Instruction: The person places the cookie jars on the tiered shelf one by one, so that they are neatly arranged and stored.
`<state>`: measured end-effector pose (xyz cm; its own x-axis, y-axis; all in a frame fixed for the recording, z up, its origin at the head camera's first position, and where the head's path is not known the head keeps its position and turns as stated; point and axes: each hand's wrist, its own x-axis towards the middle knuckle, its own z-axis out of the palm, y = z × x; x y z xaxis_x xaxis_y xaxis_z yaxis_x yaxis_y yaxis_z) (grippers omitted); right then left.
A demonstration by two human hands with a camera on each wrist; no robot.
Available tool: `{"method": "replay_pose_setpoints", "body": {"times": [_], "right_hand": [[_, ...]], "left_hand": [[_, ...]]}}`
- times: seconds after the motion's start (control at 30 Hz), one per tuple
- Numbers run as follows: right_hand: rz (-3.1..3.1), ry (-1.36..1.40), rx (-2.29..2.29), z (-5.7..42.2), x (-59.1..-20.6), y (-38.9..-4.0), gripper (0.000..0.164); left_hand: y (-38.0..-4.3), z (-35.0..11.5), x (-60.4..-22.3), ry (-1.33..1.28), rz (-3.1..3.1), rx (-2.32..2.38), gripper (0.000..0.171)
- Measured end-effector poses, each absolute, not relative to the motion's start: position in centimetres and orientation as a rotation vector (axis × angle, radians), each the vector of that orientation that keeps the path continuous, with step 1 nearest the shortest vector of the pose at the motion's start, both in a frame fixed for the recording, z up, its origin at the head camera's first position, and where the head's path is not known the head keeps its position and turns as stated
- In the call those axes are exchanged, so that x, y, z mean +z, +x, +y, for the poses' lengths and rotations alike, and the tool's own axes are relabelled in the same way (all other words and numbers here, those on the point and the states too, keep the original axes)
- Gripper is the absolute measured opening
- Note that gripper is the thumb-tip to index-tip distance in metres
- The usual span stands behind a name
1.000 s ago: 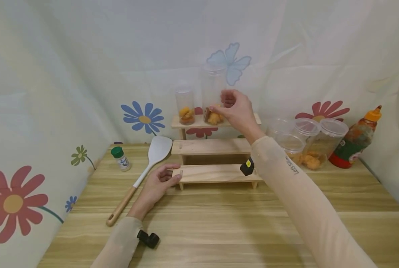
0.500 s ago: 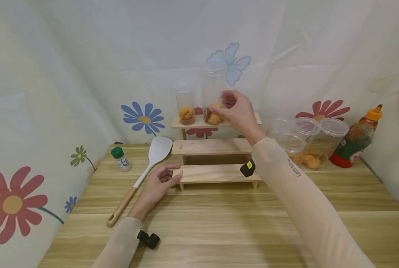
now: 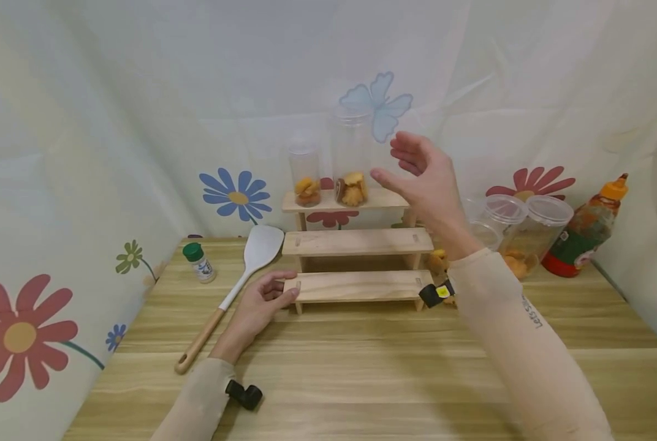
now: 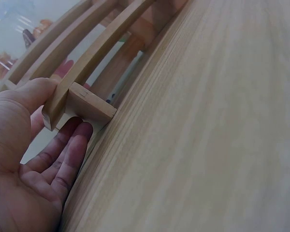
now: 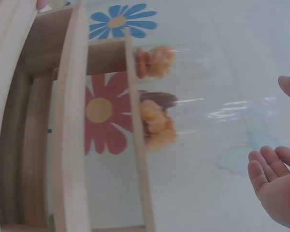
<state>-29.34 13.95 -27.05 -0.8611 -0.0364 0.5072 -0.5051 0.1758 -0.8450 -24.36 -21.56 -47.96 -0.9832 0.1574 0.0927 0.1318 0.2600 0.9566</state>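
Note:
On the top step of a three-step wooden rack [image 3: 356, 241] stand a short clear jar [image 3: 305, 174] and a taller clear jar [image 3: 352, 153], side by side. Both have orange-yellow snacks at the bottom. My right hand [image 3: 430, 177] is in the air to the right of the tall jar, apart from it, thumb and fingers spread with nothing between them. With my left hand [image 3: 259, 309] I hold the left end of the rack's lowest step. In the left wrist view the thumb [image 4: 36, 92] lies at the board's top and the fingers come up under its end.
Left of the rack lie a white spatula [image 3: 235, 288] with a wooden handle and a green-capped shaker [image 3: 198, 262]. To the right stand several clear jars [image 3: 543, 226], partly behind my right arm, and a sauce bottle [image 3: 586, 229] with an orange cap. A flowered curtain [image 3: 141, 122] hangs behind.
My right hand has let go of the tall jar and moved right and slightly up, its fingers spreading. The jar stays on the top step. My left hand has not moved.

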Motion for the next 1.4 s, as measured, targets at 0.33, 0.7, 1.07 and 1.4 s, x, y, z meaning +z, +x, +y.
{"method": "replay_pose_setpoints", "body": {"times": [0.33,0.7,1.07,1.4], "right_hand": [[-1.988,0.449,1.717,19.9,-26.6,-24.2,0.072],[-1.901,0.279,1.776,26.6,-30.4,-20.9,0.072],[-2.030,0.203,1.748,28.3,-36.0,-20.8,0.072],[-2.143,0.160,1.630,28.8,-38.4,-21.0,0.071]], "left_hand": [[-24.3,-21.4,-47.9,0.287,2.504,1.866,0.044],[-24.9,-21.1,-48.1,0.288,2.499,1.858,0.044],[-24.1,-21.6,-48.2,0.252,2.512,1.851,0.047],[-24.2,-21.3,-47.7,0.255,2.490,1.866,0.045]]}}
